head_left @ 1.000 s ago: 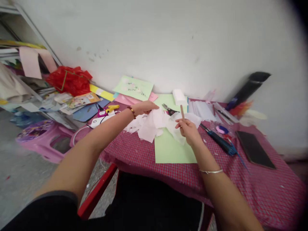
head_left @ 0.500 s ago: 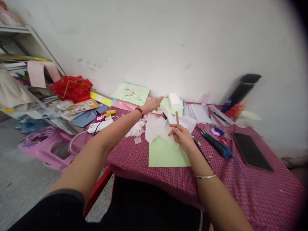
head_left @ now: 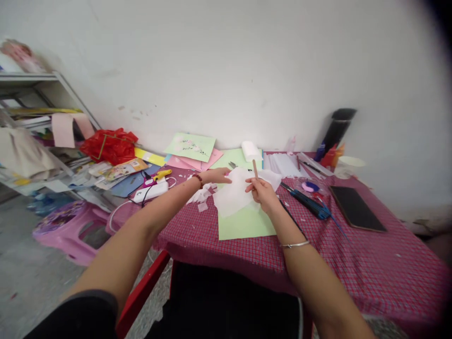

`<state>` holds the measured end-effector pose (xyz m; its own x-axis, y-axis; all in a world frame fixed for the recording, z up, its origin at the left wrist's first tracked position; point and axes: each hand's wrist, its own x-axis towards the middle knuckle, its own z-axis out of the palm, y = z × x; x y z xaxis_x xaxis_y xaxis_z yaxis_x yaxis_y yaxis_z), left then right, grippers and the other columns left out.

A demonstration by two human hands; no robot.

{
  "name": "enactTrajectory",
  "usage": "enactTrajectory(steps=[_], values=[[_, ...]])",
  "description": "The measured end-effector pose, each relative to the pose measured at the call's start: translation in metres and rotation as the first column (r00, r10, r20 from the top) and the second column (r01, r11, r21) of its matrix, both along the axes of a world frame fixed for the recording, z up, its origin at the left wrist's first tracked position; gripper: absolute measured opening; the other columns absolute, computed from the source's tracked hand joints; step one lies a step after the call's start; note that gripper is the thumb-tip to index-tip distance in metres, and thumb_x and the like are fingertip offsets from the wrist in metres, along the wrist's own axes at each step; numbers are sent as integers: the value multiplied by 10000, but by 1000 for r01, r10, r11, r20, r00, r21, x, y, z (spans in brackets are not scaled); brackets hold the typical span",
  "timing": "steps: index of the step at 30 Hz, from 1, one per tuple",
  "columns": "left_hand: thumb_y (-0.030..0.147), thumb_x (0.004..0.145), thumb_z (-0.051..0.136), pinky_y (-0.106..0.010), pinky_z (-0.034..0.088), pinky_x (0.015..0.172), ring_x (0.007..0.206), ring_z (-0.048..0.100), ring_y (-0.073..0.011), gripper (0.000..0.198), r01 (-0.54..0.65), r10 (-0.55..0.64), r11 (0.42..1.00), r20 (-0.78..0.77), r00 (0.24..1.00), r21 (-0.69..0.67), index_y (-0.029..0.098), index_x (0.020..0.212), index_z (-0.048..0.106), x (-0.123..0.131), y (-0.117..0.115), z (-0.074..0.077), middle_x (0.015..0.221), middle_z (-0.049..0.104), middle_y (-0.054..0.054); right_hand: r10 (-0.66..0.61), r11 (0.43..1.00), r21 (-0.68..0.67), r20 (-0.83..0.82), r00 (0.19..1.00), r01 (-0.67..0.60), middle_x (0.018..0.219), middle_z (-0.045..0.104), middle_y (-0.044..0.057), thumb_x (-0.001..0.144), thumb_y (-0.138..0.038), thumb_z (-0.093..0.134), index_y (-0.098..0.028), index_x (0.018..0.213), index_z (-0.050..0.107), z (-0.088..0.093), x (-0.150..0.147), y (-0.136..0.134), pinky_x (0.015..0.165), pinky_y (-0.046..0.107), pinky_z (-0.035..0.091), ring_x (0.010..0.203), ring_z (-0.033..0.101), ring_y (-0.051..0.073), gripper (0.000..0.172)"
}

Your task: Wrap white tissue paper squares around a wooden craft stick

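Note:
My right hand (head_left: 262,192) is closed on a thin brown wooden stick (head_left: 255,168), which points up past the fingers. It is over the right part of a white tissue paper sheet (head_left: 231,193) lying on light green paper (head_left: 243,225). My left hand (head_left: 218,175) is at the sheet's upper left edge, fingers stretched out and thumb apart; whether it touches the sheet I cannot tell. Small white paper pieces (head_left: 202,195) lie below its wrist. Scissors (head_left: 232,165) show just behind the sheet.
A green card with painted blossoms (head_left: 190,147) leans at the back beside a white roll (head_left: 250,151). A yellow glue gun (head_left: 162,174) and white power strip (head_left: 151,191) lie left. To the right are a blue-black cutter (head_left: 307,202), a dark tablet-like slab (head_left: 357,208) and paint bottles (head_left: 330,155).
My left hand has come down from above the back of the table to the tissue paper's left edge. The tissue lies flatter. My right hand keeps the stick. The view has shifted slightly.

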<state>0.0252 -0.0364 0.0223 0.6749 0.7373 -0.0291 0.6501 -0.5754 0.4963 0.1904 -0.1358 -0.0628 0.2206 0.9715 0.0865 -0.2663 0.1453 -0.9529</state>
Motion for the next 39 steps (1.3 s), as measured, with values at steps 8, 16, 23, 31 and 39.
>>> enactTrajectory(steps=[8,16,23,31,39], values=[[334,886,568,-359,536,769,907,613,-191,297,-69,45,985,-145,988,-161,123,1093,596,4,19,-3,1071,617,-83,-85,995,48,-61,995,88,592,601,-35,746,-464,593,-179,883,569,4,18,1,324,203,158,325,296,40,318],[264,820,525,-240,366,624,718,520,-136,149,-62,13,972,212,977,227,155,808,626,-3,-28,29,769,601,-27,62,995,76,-22,998,-60,555,543,-47,703,-393,671,-170,801,581,23,-9,-19,351,211,117,342,241,25,260],[199,854,443,-261,367,630,691,513,-152,161,43,-169,866,211,963,499,175,756,568,9,-75,-28,738,567,-41,38,992,125,-100,994,-25,508,417,-100,716,-386,688,-206,813,534,17,-18,-21,378,210,140,369,232,37,256],[287,794,517,-195,355,510,547,469,-80,140,207,56,900,575,817,-383,163,730,516,11,-59,-34,618,500,39,46,999,30,-64,997,-44,468,347,-109,751,-294,675,-190,739,537,5,-15,-15,395,211,133,376,232,35,173],[224,732,527,-198,298,505,532,397,-68,111,240,203,790,610,766,-565,160,643,506,4,-55,-56,579,470,42,115,990,-77,0,993,-115,506,341,-92,793,-336,659,-192,792,572,-4,-19,-22,420,214,152,421,238,47,167]])
